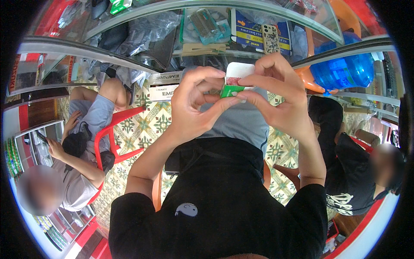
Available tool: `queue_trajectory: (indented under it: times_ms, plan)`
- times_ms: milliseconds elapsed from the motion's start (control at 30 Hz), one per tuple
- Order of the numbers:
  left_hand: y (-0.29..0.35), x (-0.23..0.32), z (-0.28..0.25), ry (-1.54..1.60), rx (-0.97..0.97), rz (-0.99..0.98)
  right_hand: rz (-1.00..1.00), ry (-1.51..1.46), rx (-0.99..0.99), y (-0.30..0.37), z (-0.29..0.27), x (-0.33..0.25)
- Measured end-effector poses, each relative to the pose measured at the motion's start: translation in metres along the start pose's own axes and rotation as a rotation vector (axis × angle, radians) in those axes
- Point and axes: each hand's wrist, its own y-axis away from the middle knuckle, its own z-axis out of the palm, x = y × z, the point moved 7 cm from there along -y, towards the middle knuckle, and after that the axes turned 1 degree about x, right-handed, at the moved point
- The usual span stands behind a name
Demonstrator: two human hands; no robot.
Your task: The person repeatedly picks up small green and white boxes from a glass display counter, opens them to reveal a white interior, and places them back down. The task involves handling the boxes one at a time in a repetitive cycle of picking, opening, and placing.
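In front of my chest I hold a small green and white cardboard box (230, 90) with its white flap (240, 69) raised. Inside its mouth shows something pinkish-red (233, 81), too small to make out. My left hand (196, 99) is closed on the box's left side, thumb along the lower front and fingers behind. Across from it, my right hand (280, 93) grips the right side. Its index fingertip reaches the opening beside the pinkish-red contents, while the thumb presses the green front. Whether the right fingers also pinch the contents is hidden.
A glass display case (215, 13) stands ahead, holding a patterned phone case (271, 39) and plastic bags (148, 32). White cartons (164, 93) lie left of my hands. A blue water bottle (340, 69) is at right. People sit on both sides, one by a red chair (103, 142).
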Motion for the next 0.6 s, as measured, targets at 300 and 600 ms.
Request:
queue_trajectory:
  times_ms: [300,600]
  plan:
    - [0.003,-0.001,0.001,-0.008,0.035,-0.016,0.027,-0.023,0.016,0.006,-0.001,0.002]
    - [-0.002,0.004,0.003,-0.026,0.06,0.009,0.013,-0.113,0.119,0.018,-0.003,0.008]
